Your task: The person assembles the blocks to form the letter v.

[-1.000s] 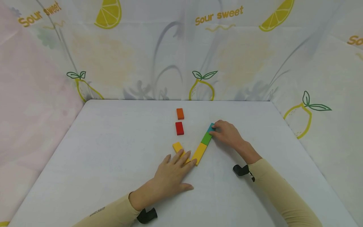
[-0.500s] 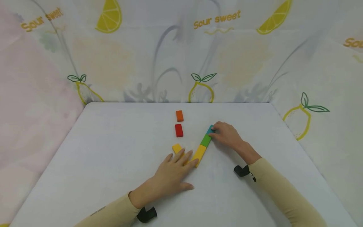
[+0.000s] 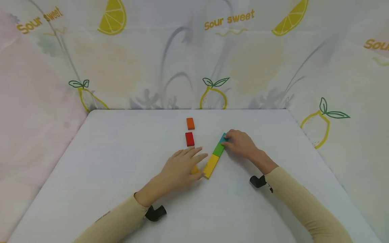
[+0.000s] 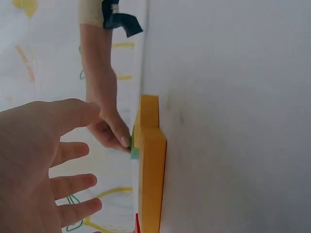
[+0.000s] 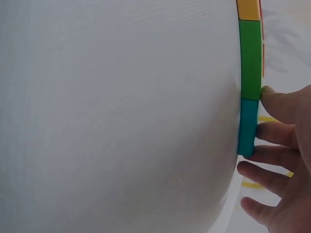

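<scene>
Yellow, green and blue blocks form a slanting row on the white table. In the head view my right hand (image 3: 243,143) pinches the blue block (image 3: 223,137) at the row's far end. Its thumb lies by the joint with the green block (image 5: 250,58), as the right wrist view shows. The yellow block (image 3: 211,166) makes up the near end. My left hand (image 3: 179,167), fingers spread, hovers over a second yellow block (image 3: 194,169) and partly hides it. In the left wrist view that block (image 4: 153,179) angles against the row's yellow end, and my left fingers hold nothing.
A red block (image 3: 189,139) lies just beyond my left fingertips, with an orange block (image 3: 190,123) behind it. The white table (image 3: 121,141) ends at a lemon-printed cloth (image 3: 146,60). Black wrist cameras sit under both sleeves.
My left hand has lifted off the yellow blocks and shifted away from me, toward the red block. The right hand stays at the blue block, and the row looks unmoved.
</scene>
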A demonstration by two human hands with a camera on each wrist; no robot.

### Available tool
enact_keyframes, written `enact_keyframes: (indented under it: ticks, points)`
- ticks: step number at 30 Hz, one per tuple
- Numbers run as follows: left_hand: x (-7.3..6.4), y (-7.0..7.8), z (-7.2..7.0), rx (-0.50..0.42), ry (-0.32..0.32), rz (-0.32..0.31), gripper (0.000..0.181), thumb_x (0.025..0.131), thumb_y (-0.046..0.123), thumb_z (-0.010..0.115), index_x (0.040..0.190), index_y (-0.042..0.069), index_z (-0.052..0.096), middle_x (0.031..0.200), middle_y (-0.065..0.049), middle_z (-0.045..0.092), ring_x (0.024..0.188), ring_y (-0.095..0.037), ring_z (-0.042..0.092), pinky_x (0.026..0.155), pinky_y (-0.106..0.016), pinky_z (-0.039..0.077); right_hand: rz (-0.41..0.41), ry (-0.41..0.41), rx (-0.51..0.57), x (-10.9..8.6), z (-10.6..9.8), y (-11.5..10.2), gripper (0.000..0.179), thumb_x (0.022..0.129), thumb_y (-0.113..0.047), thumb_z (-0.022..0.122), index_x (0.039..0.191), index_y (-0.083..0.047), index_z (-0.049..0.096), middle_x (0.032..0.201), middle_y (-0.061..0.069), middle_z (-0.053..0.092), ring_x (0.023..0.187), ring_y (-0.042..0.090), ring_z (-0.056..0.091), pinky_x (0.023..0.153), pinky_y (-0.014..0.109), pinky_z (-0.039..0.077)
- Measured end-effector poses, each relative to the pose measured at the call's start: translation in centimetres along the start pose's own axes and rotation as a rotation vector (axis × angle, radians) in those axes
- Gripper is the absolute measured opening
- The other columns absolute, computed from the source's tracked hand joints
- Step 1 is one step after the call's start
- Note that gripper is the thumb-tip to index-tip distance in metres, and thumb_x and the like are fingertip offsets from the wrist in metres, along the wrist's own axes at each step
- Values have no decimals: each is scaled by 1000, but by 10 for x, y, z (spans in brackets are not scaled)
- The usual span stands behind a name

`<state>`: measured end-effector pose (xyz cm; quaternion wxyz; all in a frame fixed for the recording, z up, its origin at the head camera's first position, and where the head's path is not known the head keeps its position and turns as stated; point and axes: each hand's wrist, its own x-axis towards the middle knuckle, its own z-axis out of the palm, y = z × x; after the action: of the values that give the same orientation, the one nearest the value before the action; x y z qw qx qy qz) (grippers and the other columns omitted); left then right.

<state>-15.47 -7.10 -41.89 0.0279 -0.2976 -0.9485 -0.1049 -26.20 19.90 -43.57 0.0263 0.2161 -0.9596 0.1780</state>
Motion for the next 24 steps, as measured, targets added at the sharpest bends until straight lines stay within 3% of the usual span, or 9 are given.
enact_keyframes:
  ticks: [6,14,18,24]
  points:
    - [23,-20,-9,-22,3,-76,53,91,46,66,141,30,55,147,3,53,132,-21,55,103,-44,50,-4,8,4,-2,-2,0,33,90,-28,72,110,-2,72,109,11,72,103,29,68,90,44,54]
    - [43,-45,-18,-93,-10,-171,53,91,46,65,140,26,56,147,1,53,130,-24,55,95,-46,54,-20,-4,-16,-3,-6,-4,32,92,-30,70,111,-4,72,106,8,71,97,24,66,87,41,54]
    - [51,-55,-18,-89,5,-190,55,90,46,67,140,26,56,146,-1,54,130,-25,56,94,-47,55,-22,-9,-31,-1,-6,-3,32,92,-30,70,111,-4,72,105,7,71,94,22,65,85,39,54]
    - [61,-64,-11,-81,-26,-198,58,89,45,69,141,25,55,145,-5,55,127,-27,57,93,-47,55,-26,-19,-26,-1,-5,1,32,92,-29,71,110,-2,72,103,8,71,90,22,64,83,38,54]
